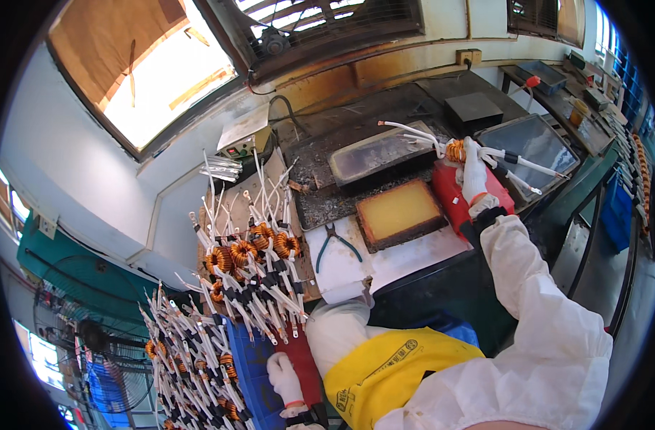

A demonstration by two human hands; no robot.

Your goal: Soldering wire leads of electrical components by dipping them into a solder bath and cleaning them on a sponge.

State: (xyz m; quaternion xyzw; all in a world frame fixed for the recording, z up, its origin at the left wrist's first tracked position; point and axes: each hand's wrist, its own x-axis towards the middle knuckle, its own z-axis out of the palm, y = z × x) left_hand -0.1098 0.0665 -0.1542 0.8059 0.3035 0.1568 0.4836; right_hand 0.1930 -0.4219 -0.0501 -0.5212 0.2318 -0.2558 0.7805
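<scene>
My right hand (474, 172), in a white glove, is closed on a copper-wound toroid coil (455, 150) with long white-sleeved leads. The coil is held above a red plastic container (455, 197), its leads spreading to both sides. Some leads carry black sleeving and metal lugs. My left hand (284, 378), also gloved, is low beside a blue crate (252, 365) and a red surface. Its fingers look loosely bent and apart, with nothing seen in them. Similar coils (243, 252) are piled next to it, their leads pointing many ways.
Pliers (332, 244) with dark teal handles lie on white sheeting. Beside them is a rectangular pan (400, 213) with a yellowish surface; behind it stands a grey-topped tray (381, 154). A control box (245, 143) is at the back left. A fan (91, 333) stands at far left.
</scene>
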